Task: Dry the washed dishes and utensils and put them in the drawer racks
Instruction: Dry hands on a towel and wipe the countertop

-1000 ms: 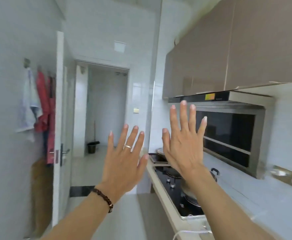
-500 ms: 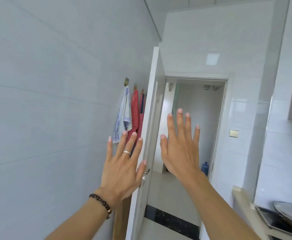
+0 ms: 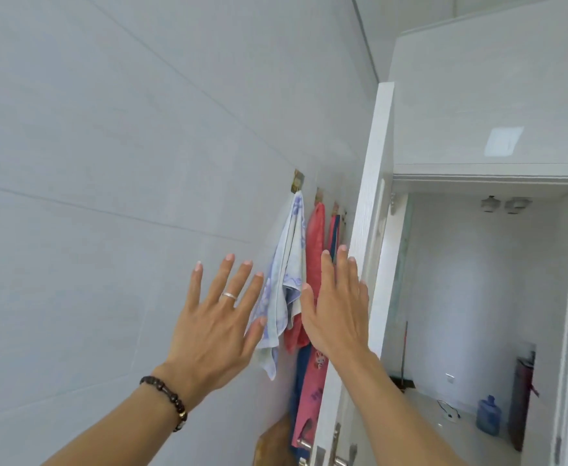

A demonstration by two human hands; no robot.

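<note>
Both hands raised, fingers spread, holding nothing: left hand [image 3: 215,326] and right hand [image 3: 338,311] just in front of the towel [image 3: 287,280], which hangs from a wall hook [image 3: 297,180] beside a red cloth [image 3: 314,264] and the door [image 3: 363,264]. No dishes in view. Likely step: fetch towel. Pinch it near the top, lift up off hook, don't yank downward.
</note>
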